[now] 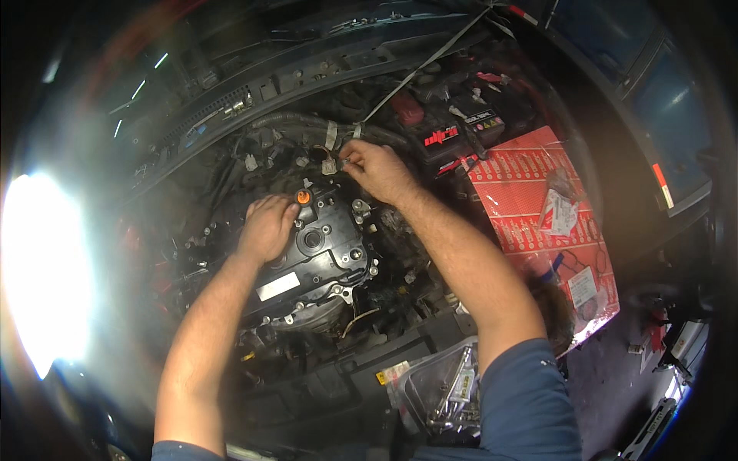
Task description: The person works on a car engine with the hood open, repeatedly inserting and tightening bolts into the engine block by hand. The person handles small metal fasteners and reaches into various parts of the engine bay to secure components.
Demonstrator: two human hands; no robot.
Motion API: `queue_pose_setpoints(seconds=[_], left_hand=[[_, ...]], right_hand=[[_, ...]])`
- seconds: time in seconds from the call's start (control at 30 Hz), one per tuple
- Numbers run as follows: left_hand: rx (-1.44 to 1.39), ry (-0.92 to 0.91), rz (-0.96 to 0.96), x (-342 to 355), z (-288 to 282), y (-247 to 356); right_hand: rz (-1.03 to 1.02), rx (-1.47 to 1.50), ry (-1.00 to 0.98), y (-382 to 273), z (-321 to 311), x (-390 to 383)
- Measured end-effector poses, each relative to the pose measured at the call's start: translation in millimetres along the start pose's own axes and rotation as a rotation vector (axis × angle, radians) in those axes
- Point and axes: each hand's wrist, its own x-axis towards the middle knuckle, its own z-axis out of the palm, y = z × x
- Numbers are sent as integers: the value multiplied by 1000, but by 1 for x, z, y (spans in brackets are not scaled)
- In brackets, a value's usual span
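My left hand [267, 227] lies over the far left part of a black plastic engine cover [327, 257], its fingers loosely bent and its thumb beside an orange-topped plug-like part [304, 197]. Nothing shows in that hand. Past the far edge of the cover, my right hand [374, 167] pinches a small silvery piece [345, 161] between thumb and fingertips; its exact kind is too small to tell. Right beside those fingertips is a pale wiring connector [329, 166] with thin orange-brown wires. A round opening [313, 240] sits in the middle of the cover.
A car battery [453, 138] stands at the far right. A red printed sheet [507, 196] carries bagged parts and gaskets. At the near edge, a clear tray [419, 388] holds metal tools [450, 399]. A strap [423, 65] runs up from the bay. Bright light glares at left.
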Motion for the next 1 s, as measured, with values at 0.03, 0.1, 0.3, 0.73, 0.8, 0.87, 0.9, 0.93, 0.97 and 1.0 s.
queue_pose_setpoints(seconds=[0.03,0.1,0.3,0.73,0.8,0.87,0.9,0.93,0.97,1.0], left_hand=[[50,-107,-34,10,3,-4],[55,-220,-60,18,5,-9],[-68,-202,-12,17,-1,-12],[33,-218,-66,18,5,-11],[26,-215,-62,18,5,-11],[39,-212,-62,19,5,-10],[41,-210,-66,19,5,-9],[44,-211,-77,18,5,-8],[48,-212,-87,18,4,-8],[45,-215,-84,18,4,-8]], right_hand=[[-42,5,-16,7,6,6],[-123,-147,-45,19,17,13],[-204,-225,-63,35,37,21],[-264,-563,-267,22,33,26],[-249,-633,-303,16,30,28],[-242,-659,-327,10,29,31],[-256,-662,-325,7,30,33],[-248,-649,-359,3,30,35],[-226,-658,-361,0,31,36],[-199,-666,-376,-2,31,37]])
